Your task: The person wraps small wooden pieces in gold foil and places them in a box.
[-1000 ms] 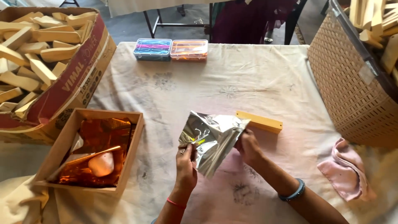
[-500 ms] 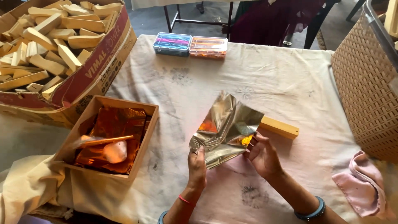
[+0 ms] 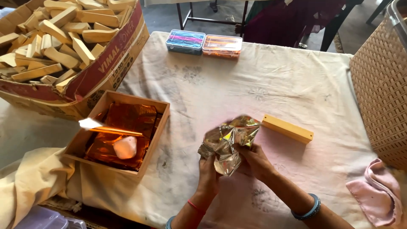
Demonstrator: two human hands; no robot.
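— Centrally, what lies at the table's near edge?
— A crumpled sheet of shiny silver foil (image 3: pixel 228 142), with bare cream tablecloth (image 3: pixel 263 85) beyond and a yellow wooden block (image 3: pixel 287 128) just to its right.
— And the hands?
— Left hand (image 3: pixel 208 169) and right hand (image 3: pixel 254 160) both closed, gripping the foil from below.

Crumpled foil sheet (image 3: pixel 228 143) blurs in motion, hiding the fingertips of both hands; the woven basket (image 3: pixel 381 89) and cardboard box of wooden blocks (image 3: pixel 106 63) run off the frame's edges.
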